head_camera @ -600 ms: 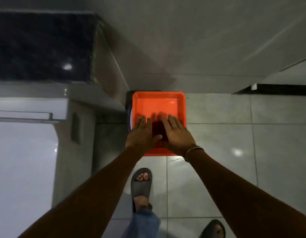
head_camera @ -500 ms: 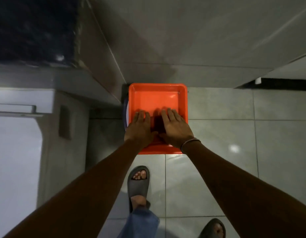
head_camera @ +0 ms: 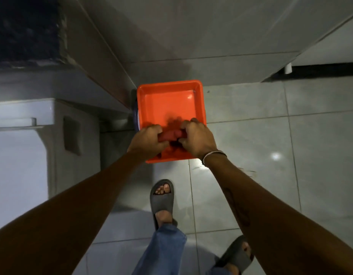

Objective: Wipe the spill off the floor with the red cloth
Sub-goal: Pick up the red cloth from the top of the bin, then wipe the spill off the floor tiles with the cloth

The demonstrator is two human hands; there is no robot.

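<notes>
The red cloth [head_camera: 172, 134] is bunched into a roll over the near end of an orange square basin [head_camera: 167, 96] that stands on the tiled floor. My left hand [head_camera: 148, 140] grips the cloth's left end and my right hand [head_camera: 197, 137] grips its right end, both with fingers curled around it. A darker part of the cloth hangs below between my hands. A wet, shiny patch [head_camera: 203, 169] lies on the floor tile just in front of the basin's near right corner.
A grey wall meets the floor right behind the basin. A white appliance or cabinet [head_camera: 23, 155] stands at the left under a dark stone counter [head_camera: 25, 28]. My feet in grey slides [head_camera: 161, 199] stand on the tiles below the basin.
My hands lay flat on the cloth inside the basin before. Now both have closed around it and lifted it, bunched between them.
</notes>
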